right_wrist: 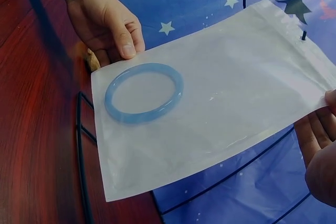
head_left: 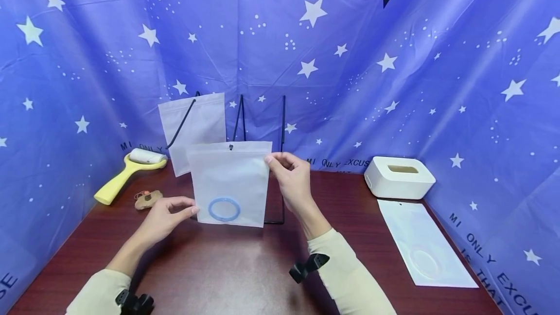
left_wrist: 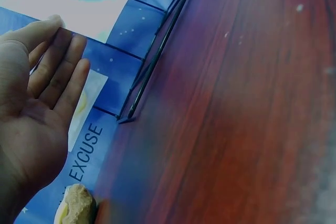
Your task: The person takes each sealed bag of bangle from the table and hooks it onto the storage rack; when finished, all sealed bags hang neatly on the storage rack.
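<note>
A white plastic zip pouch point(head_left: 236, 174) hangs upright at the front of a black wire display rack point(head_left: 284, 120), a dark peg tip point(head_left: 231, 147) poking through its top hole. Inside, low down, shows a light blue bangle point(right_wrist: 180, 86). My left hand point(head_left: 164, 218) pinches the pouch's lower left edge, thumb in front and fingers behind. At the upper right edge, my right hand point(head_left: 294, 179) pinches it between thumb and fingers. Behind it to the left, a second white pouch point(head_left: 197, 120) hangs tilted on another rod of the rack.
To the left lie a yellow-handled lint roller point(head_left: 115, 183) and a small brown lumpy object point(head_left: 148, 200). A white tissue box point(head_left: 400, 183) stands at the right. In front of it, another pouch point(head_left: 420, 230) with a pale ring lies flat on the dark wooden table point(head_left: 227, 271).
</note>
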